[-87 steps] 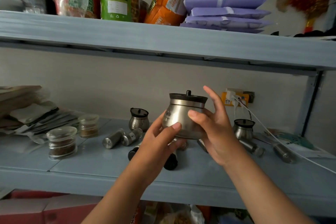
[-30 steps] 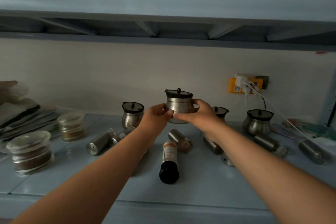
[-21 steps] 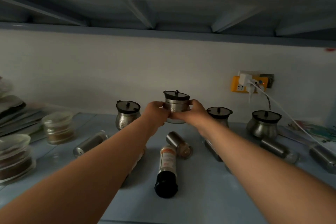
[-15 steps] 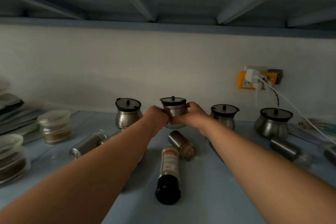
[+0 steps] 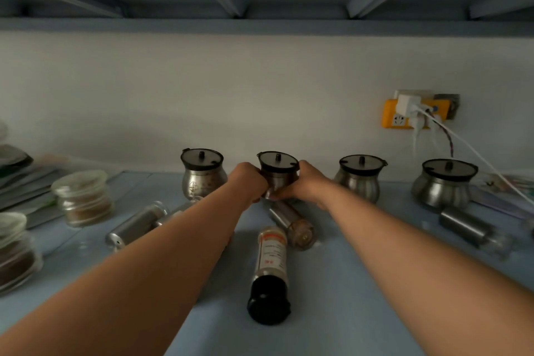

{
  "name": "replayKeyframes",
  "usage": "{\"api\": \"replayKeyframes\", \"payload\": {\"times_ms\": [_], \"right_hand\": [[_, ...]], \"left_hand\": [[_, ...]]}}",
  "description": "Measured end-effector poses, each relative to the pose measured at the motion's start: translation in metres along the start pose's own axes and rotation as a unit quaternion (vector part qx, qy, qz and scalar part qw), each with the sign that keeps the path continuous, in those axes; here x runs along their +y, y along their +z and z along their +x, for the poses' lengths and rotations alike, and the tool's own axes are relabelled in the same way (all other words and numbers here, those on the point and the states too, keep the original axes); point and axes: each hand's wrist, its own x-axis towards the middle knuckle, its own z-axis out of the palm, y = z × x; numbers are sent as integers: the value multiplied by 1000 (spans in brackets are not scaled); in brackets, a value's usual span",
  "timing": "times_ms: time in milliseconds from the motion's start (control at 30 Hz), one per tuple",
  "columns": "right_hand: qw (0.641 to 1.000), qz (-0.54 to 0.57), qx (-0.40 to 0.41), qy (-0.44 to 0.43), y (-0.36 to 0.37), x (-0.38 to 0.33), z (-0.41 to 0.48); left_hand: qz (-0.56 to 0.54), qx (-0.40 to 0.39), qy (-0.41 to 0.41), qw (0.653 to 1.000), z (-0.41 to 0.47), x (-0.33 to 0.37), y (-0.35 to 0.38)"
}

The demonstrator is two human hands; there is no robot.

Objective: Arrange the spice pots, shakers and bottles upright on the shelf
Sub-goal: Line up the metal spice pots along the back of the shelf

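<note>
Carried away from the body since the earlier frames and lowered to the back of the shelf [image 5: 332,283]: a steel spice pot [image 5: 278,175], now upright in the row by the wall. Held from both sides, left hand [image 5: 249,182] and right hand [image 5: 307,182] each wrapped round its belly, fingers curled and pressed against the metal. Flanked by three matching pots: one [image 5: 202,173] just left of the left hand, two [image 5: 359,178] [image 5: 443,183] out past the right hand.

Risks, as a judgement: lying directly below the hands, a tipped shaker [image 5: 291,224] close enough to be knocked and sent rolling as the wrists draw back; nearer the body, between the forearms, a fallen bottle [image 5: 270,274] with a black cap, equally easy to sweep off the front edge.

Hidden or unclear: pot base behind the fingers, so contact with the shelf impossible to confirm. More shakers [image 5: 134,224] partly behind the left forearm. Glass jars [image 5: 82,196] far left, blurred.
</note>
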Motion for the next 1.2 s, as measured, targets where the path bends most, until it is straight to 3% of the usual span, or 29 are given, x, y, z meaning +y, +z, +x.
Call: {"api": "replayKeyframes", "payload": {"times_ms": [467, 700, 867, 1033, 1200], "right_hand": [[995, -97, 9, -9, 1, 3, -12], [995, -85, 30, 30, -7, 3, -21], [996, -43, 80, 2, -18, 0, -34], [985, -16, 165, -36, -44, 8, -55], [971, -37, 236, -21, -76, 26, -71]], "left_hand": [[7, -9, -24, 1000, -3, -5, 0], [12, -21, -32, 999, -16, 2, -7], [-1, -17, -50, 999, -32, 8, -16], [44, 63, 54, 996, -57, 26, -12], [7, 47, 125, 991, -77, 55, 18]]}}
